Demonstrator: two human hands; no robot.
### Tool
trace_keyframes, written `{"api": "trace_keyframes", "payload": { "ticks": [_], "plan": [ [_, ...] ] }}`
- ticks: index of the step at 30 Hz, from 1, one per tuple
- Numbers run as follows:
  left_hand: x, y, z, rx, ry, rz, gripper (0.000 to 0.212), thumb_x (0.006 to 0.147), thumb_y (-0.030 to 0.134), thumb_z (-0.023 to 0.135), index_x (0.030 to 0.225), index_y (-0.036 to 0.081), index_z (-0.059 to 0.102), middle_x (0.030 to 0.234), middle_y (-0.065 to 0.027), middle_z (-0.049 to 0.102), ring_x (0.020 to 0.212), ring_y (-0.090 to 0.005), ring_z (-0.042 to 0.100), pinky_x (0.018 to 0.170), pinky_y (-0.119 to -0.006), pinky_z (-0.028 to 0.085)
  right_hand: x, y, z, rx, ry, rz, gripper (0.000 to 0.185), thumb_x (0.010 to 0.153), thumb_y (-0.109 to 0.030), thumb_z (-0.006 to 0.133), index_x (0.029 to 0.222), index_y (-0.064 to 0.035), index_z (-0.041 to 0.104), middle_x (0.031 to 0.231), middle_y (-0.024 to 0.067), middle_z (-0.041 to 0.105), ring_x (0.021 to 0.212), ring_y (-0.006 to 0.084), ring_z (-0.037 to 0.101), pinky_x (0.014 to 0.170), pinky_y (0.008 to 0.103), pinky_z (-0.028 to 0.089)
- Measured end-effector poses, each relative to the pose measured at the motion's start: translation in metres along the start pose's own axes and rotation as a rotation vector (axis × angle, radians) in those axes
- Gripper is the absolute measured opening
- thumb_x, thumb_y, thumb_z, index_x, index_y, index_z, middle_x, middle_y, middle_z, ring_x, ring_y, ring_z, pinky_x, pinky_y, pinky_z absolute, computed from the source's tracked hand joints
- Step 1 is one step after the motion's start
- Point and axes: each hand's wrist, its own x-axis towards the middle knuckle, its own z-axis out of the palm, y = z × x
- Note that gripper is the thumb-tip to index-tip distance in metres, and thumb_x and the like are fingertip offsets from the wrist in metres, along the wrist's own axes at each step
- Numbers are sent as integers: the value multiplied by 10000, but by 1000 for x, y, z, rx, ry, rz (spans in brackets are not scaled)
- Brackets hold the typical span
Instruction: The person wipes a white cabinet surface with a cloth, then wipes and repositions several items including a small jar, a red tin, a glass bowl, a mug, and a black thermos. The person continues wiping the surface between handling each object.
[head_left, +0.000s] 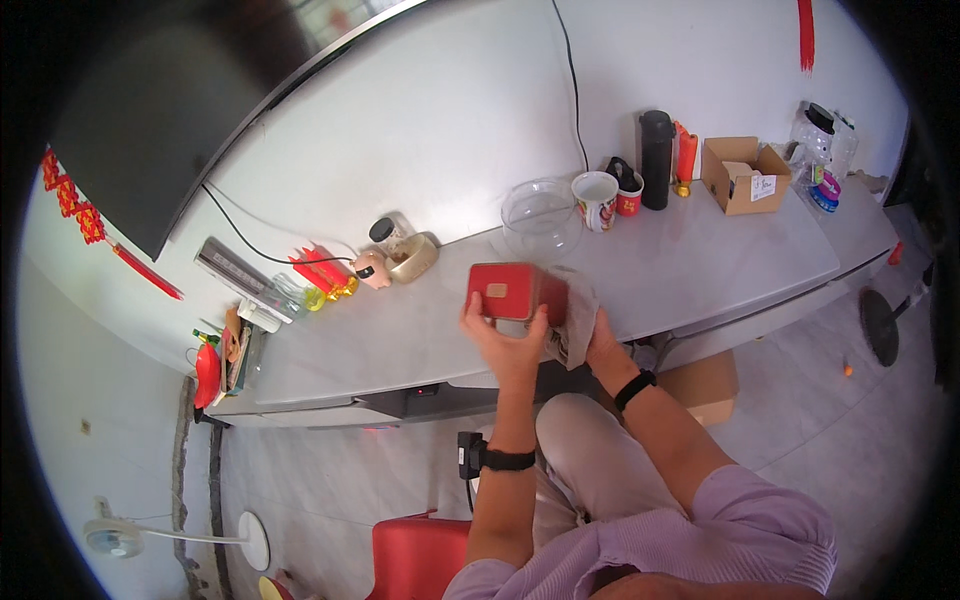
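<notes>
A red box (501, 291) with a small gold plate on one face is held up over the front part of the grey TV cabinet (420, 322). My left hand (504, 341) grips it from below, fingers at one edge and thumb at another. In my right hand (600, 341) is a greyish cloth (576, 307), pressed against the box's right side. The cloth hides part of that side and some of my right fingers. Behind the box stands a clear round bowl (541, 217).
Along the wall stand a patterned cup (596, 201), a black thermos (656, 161), an open cardboard box (746, 176) and plastic jars (814, 135). A pig figurine (372, 270) and red ornaments (322, 271) are at left. A red chair (416, 555) and another cardboard box (697, 386) are below.
</notes>
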Motion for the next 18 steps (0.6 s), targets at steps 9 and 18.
{"api": "trace_keyframes", "payload": {
  "ticks": [9,18],
  "plan": [
    [35,-32,-49,144,101,-3,932,681,185,917,1430,9,391,1418,-215,352,1266,-360,487,1040,-464,493,14,-37,8,-490,475,21,388,976,-224,558,1289,6,581,1199,83,673,979,266,670,888,417,539],
    [33,-37,-45,166,57,1,862,671,191,926,1384,26,470,1355,-189,426,1199,-327,537,1015,-421,489,-1,-57,50,-2034,-317,-684,387,795,-89,695,1177,-85,636,1128,162,653,988,379,639,830,391,536]
  ]
}}
